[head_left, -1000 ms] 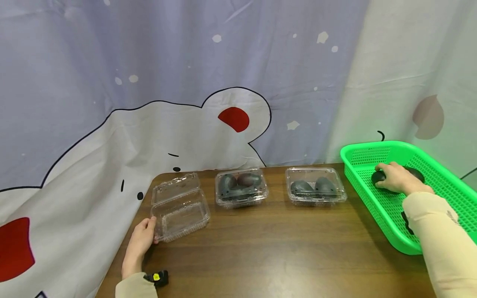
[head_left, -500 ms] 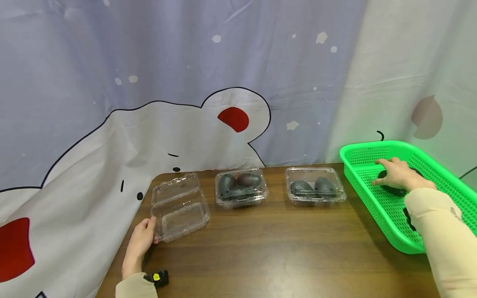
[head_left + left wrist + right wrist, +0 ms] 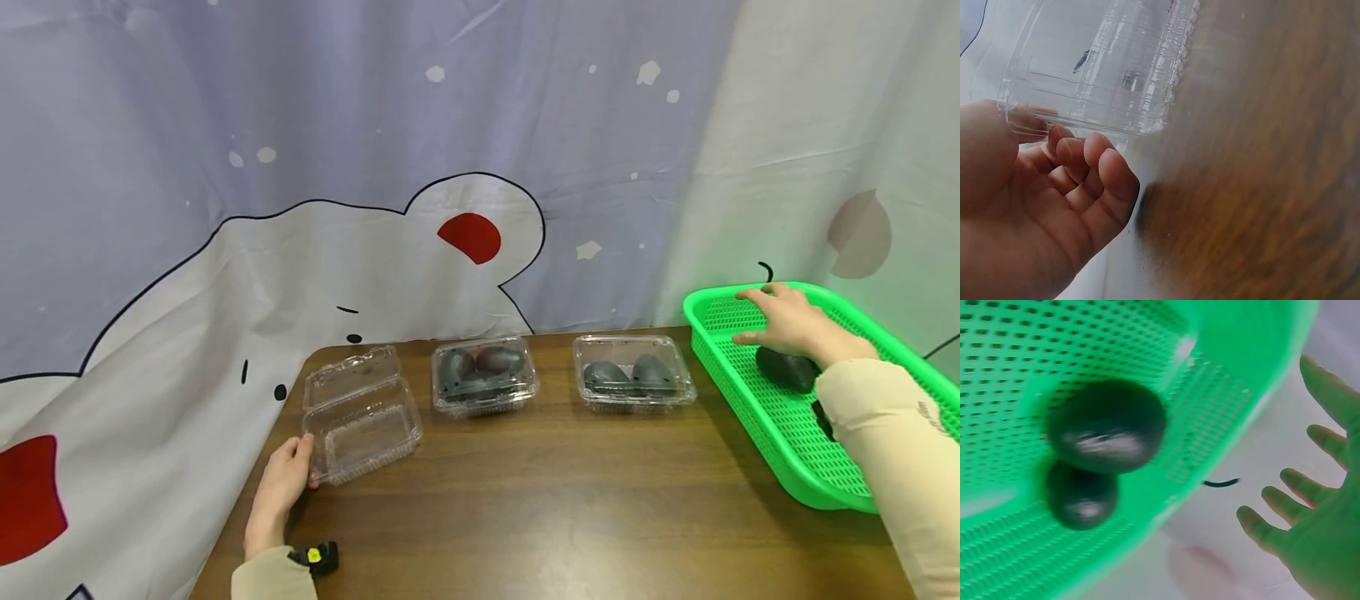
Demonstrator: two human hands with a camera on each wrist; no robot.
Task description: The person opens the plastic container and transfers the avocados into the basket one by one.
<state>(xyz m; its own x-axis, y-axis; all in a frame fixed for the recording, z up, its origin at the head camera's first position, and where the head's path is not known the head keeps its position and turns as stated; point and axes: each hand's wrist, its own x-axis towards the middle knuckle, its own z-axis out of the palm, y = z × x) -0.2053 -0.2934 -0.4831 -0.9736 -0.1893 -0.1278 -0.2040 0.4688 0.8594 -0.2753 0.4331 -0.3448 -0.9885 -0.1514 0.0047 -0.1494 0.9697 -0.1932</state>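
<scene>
My left hand [image 3: 281, 483] pinches the near left edge of an open clear plastic clamshell box [image 3: 365, 442], with the thumb at its rim and fingers curled beneath. The box holds nothing, and its lid is folded back toward the curtain. At the right, my right hand [image 3: 798, 323] hovers over the green basket [image 3: 757, 440], fingers spread and holding nothing. Just below it lies a dark avocado [image 3: 782, 372] on the basket floor. A second, smaller-looking avocado [image 3: 1082, 497] shows beside the larger one in the right wrist view; the hand hides it in the head view.
Two closed clamshell boxes stand at the table's back: one in the middle [image 3: 485, 400] with several avocados, another to its right [image 3: 634, 400] with avocados inside. A printed curtain [image 3: 600, 167] hangs right behind the brown table [image 3: 525, 508].
My right hand has let go of the avocado in the basket, spread its fingers and risen toward the basket's far end. The left hand and its box have stayed in place.
</scene>
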